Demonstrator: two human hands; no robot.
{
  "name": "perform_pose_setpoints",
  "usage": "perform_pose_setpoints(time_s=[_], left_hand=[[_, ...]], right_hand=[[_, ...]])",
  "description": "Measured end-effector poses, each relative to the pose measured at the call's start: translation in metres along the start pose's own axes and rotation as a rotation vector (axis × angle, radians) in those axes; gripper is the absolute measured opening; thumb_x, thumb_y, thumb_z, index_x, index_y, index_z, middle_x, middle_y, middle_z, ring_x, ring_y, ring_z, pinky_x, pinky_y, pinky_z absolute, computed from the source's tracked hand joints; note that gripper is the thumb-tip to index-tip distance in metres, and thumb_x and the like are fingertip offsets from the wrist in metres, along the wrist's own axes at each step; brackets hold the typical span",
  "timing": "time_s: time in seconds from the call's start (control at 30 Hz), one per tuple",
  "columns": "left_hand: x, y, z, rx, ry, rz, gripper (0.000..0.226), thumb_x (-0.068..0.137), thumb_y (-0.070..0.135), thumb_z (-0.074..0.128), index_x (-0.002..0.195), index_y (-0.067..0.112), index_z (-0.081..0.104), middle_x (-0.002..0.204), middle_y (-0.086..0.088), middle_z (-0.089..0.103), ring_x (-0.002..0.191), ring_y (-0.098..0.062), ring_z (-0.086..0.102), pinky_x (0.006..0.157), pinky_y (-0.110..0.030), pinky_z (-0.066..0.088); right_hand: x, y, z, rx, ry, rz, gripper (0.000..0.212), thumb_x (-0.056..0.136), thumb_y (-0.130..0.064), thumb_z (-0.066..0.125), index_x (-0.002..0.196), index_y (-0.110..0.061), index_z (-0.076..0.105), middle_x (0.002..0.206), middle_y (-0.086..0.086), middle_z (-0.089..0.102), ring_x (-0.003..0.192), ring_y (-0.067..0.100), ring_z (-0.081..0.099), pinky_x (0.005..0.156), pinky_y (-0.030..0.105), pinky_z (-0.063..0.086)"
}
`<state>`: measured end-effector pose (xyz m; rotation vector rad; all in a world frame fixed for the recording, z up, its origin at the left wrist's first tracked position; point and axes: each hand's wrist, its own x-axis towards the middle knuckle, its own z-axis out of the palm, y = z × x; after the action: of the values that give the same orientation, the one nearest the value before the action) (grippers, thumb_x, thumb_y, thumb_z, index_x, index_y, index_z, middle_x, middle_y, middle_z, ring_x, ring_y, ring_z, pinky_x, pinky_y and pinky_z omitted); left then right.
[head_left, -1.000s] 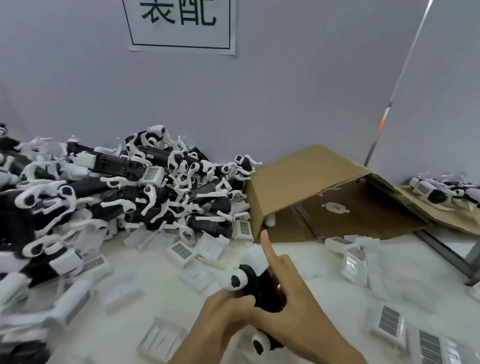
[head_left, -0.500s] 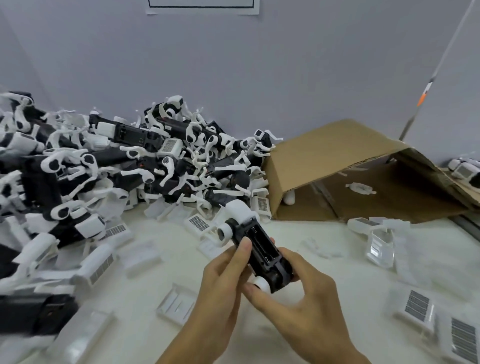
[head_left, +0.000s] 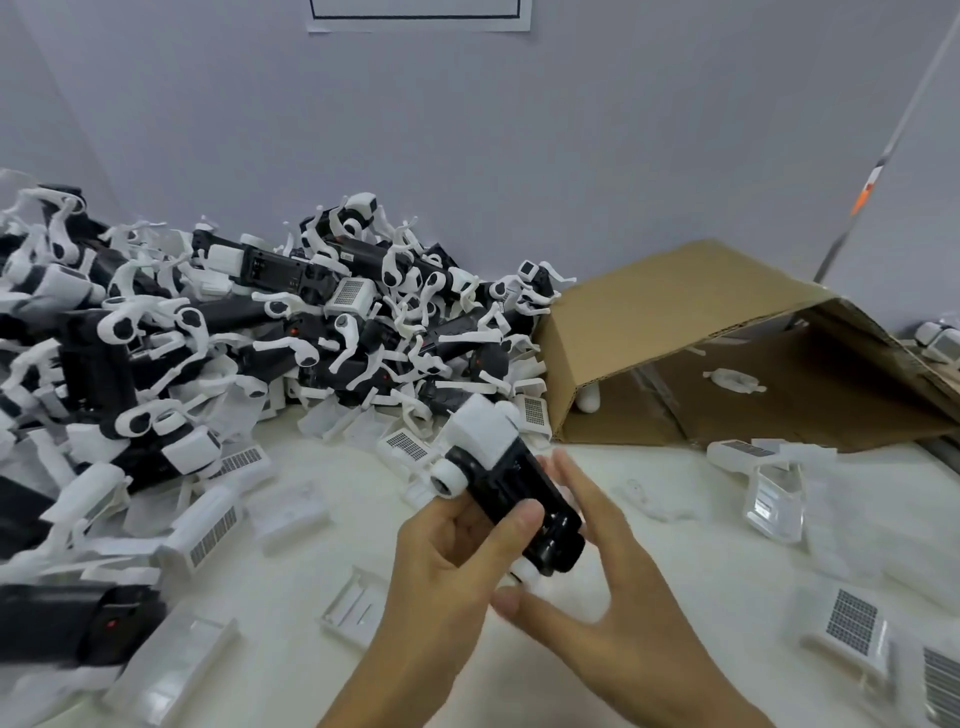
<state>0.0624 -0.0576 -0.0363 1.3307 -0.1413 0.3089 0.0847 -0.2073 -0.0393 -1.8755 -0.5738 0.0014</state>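
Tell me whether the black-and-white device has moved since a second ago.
Yes. Against the cardboard box, the black-and-white device in the left hand has shifted up and left in view, toward the pile of parts.

Your left hand (head_left: 447, 561) and right hand (head_left: 608, 587) are bare. Both forearms, lower centre of the frame and running to the bottom edge, are bare too. The nails are short and plain, seen best on the left thumb.
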Motion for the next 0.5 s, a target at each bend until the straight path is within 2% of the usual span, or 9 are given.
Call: perform_pose_setpoints(time_s=[0.07, 0.13, 0.2, 0.3, 0.4, 0.5], left_hand=[[-0.001, 0.001, -0.002, 0.181, 0.033, 0.133, 0.035, 0.077, 0.030, 0.080, 0.112, 0.029, 0.077, 0.112, 0.005, 0.077, 0.109, -0.016, 0.071, 0.087, -0.025, 0.056], [0.002, -0.001, -0.006, 0.494, 0.048, 0.353, 0.046, 0.083, 0.019, 0.075, 0.128, 0.028, 0.067, 0.125, 0.013, 0.069, 0.117, -0.010, 0.064, 0.095, -0.024, 0.051], [0.003, -0.008, -0.008, 0.731, -0.032, 0.575, 0.050, 0.087, 0.016, 0.067, 0.136, 0.016, 0.054, 0.135, 0.011, 0.059, 0.128, -0.008, 0.054, 0.103, -0.022, 0.045], [0.003, -0.016, -0.007, 0.763, -0.046, 0.603, 0.055, 0.083, 0.005, 0.067, 0.136, 0.008, 0.051, 0.134, -0.001, 0.058, 0.128, -0.012, 0.052, 0.105, -0.029, 0.046], [0.001, -0.021, -0.006, 0.817, -0.045, 0.612, 0.055, 0.080, -0.002, 0.067, 0.134, 0.003, 0.056, 0.132, -0.006, 0.060, 0.125, -0.019, 0.057, 0.101, -0.040, 0.050], [0.001, -0.022, -0.002, 0.811, -0.061, 0.576, 0.053, 0.085, 0.003, 0.068, 0.137, 0.005, 0.057, 0.131, -0.004, 0.061, 0.125, -0.022, 0.058, 0.096, -0.045, 0.053]], right_hand=[[0.001, -0.003, -0.006, 0.053, 0.002, -0.024, 0.109, 0.056, -0.070, 0.085, 0.139, -0.076, 0.014, 0.148, -0.049, 0.024, 0.134, -0.024, 0.027, 0.100, 0.012, 0.037], [0.001, -0.004, -0.010, 0.076, 0.079, -0.098, 0.109, 0.056, -0.071, 0.084, 0.144, -0.068, 0.019, 0.149, -0.042, 0.032, 0.136, -0.017, 0.034, 0.097, 0.004, 0.039], [0.000, -0.003, -0.011, 0.059, 0.136, -0.160, 0.102, 0.061, -0.067, 0.084, 0.147, -0.056, 0.029, 0.146, -0.032, 0.045, 0.134, -0.008, 0.044, 0.095, 0.001, 0.037], [-0.004, -0.002, -0.007, -0.036, 0.157, -0.214, 0.092, 0.061, -0.059, 0.086, 0.142, -0.043, 0.045, 0.132, -0.025, 0.059, 0.124, 0.003, 0.057, 0.094, 0.009, 0.045], [-0.004, -0.004, -0.005, -0.056, 0.252, -0.186, 0.073, 0.061, -0.062, 0.082, 0.126, -0.048, 0.053, 0.117, -0.026, 0.064, 0.110, 0.004, 0.065, 0.085, 0.013, 0.053], [-0.004, -0.006, -0.007, -0.077, 0.289, -0.180, 0.066, 0.063, -0.068, 0.078, 0.122, -0.057, 0.052, 0.113, -0.031, 0.063, 0.107, -0.002, 0.064, 0.081, 0.006, 0.049]])
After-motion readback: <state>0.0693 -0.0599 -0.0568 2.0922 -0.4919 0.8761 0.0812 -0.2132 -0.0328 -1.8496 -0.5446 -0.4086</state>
